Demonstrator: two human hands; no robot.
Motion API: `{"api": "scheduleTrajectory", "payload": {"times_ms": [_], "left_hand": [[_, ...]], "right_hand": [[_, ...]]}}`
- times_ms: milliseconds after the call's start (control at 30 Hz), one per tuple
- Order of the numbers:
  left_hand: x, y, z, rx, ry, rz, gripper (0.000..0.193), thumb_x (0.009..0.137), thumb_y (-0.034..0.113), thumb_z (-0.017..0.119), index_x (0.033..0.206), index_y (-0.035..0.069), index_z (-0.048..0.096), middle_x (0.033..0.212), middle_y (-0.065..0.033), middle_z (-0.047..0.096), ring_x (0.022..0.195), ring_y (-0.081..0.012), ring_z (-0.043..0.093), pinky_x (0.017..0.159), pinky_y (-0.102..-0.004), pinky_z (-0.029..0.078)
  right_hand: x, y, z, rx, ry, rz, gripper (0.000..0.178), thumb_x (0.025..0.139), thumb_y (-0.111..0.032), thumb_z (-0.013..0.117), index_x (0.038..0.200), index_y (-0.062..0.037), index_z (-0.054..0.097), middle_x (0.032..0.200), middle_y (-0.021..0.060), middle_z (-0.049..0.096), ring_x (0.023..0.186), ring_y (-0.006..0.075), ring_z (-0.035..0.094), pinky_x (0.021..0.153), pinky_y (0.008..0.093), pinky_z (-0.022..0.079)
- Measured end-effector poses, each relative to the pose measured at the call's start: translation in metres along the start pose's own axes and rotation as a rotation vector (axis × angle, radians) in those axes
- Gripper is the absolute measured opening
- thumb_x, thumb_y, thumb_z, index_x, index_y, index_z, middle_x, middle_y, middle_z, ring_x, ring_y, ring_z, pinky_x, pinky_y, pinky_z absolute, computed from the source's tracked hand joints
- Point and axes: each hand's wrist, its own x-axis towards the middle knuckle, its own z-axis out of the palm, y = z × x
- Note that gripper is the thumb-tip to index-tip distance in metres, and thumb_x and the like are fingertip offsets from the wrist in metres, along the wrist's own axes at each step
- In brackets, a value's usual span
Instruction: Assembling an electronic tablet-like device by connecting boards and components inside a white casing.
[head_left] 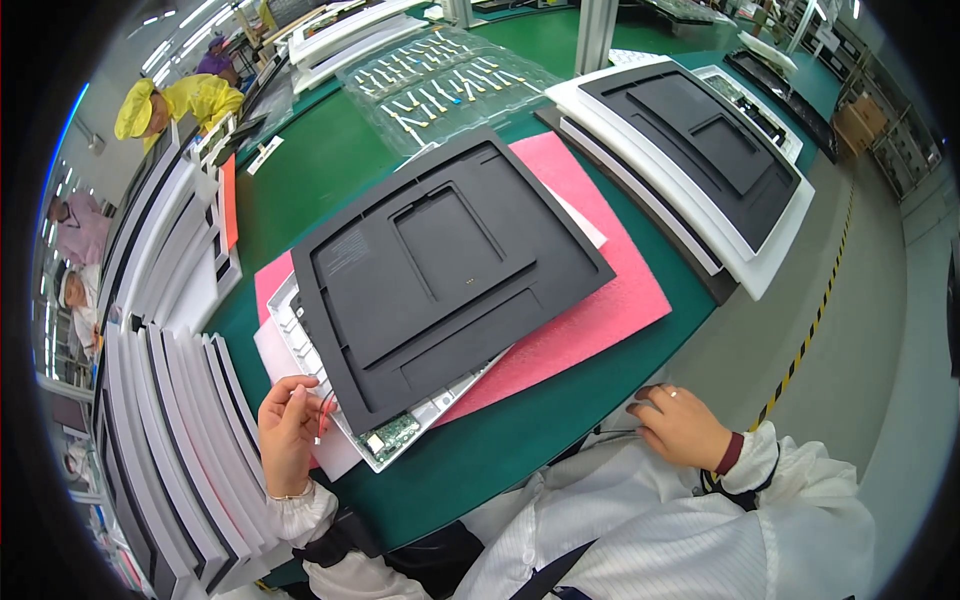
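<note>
A black flat plastic panel (455,270) with raised rectangular outlines lies askew over a white plastic frame (465,383). At the frame's near corner a green circuit board (392,437) shows; the panel hides the rest of the inside. My left hand (288,432) is at this corner, thumb and fingers pinched on a thin red wire (327,408) with a small white connector at its end. My right hand (682,428) is off the panel, by the table's front edge, fingers curled inward. A thin dark line, perhaps a cord, meets its fingertips; what they hold is unclear.
Pink foam sheet (600,270) lies under the frame on the green table (500,440). White and black panels (180,450) stand in a row at left. Another black-and-white panel assembly (700,150) lies at right. Farther back, a clear bag (440,85) holds several small cables. A person in yellow (190,105) works beyond.
</note>
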Motion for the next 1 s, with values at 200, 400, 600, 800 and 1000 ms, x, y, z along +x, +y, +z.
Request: {"api": "scheduleTrajectory", "payload": {"times_ms": [200,400,600,800,1000], "left_hand": [[0.0,-0.002,0.004,0.009,0.001,0.023,0.02,0.096,0.017,0.047,0.1,0.0,0.056,0.071,-0.0102,0.064,0.053,-0.0087,0.054,0.05,-0.0181,0.041],[-0.006,0.002,0.003,0.027,-0.003,0.041,0.02,0.096,0.02,0.048,0.1,0.002,0.057,0.069,-0.0065,0.063,0.053,-0.0059,0.054,0.05,-0.0162,0.04],[-0.02,0.014,0.005,0.318,0.066,0.119,0.022,0.096,0.018,0.049,0.103,-0.001,0.057,0.073,-0.0089,0.064,0.058,-0.0096,0.057,0.054,-0.0201,0.044],[-0.141,0.035,0.039,0.599,0.408,0.521,0.023,0.094,0.014,0.047,0.086,-0.003,0.059,0.066,-0.0101,0.06,0.054,-0.0135,0.056,0.052,-0.0243,0.046],[-0.148,-0.045,0.151,0.696,-0.657,0.349,0.031,0.084,0.011,0.061,0.113,0.002,0.057,0.114,-0.0156,0.058,0.102,-0.0313,0.059,0.087,-0.0361,0.048]], "right_hand": [[0.012,0.01,0.024,0.292,-0.244,0.179,0.035,0.079,-0.022,0.061,0.11,-0.0051,0.059,0.094,0.0172,0.064,0.08,0.034,0.062,0.07,0.0425,0.05],[0.014,0.005,0.069,0.154,-0.414,0.032,0.029,0.081,-0.024,0.06,0.105,-0.0072,0.06,0.088,0.0145,0.064,0.08,0.0321,0.063,0.069,0.0432,0.05],[0.009,0.0,0.087,-0.116,-0.525,-0.006,0.02,0.079,-0.02,0.055,0.094,-0.0082,0.063,0.082,0.0107,0.065,0.07,0.0278,0.065,0.061,0.0395,0.051],[0.001,0.02,0.088,0.047,-0.337,-0.164,0.019,0.082,-0.024,0.055,0.088,-0.0092,0.064,0.078,0.0102,0.065,0.072,0.0271,0.065,0.062,0.0404,0.05],[0.002,0.018,0.061,0.555,-0.137,-0.083,0.022,0.084,-0.025,0.058,0.091,-0.0063,0.068,0.082,0.0118,0.067,0.072,0.0287,0.064,0.064,0.0363,0.051]]}}
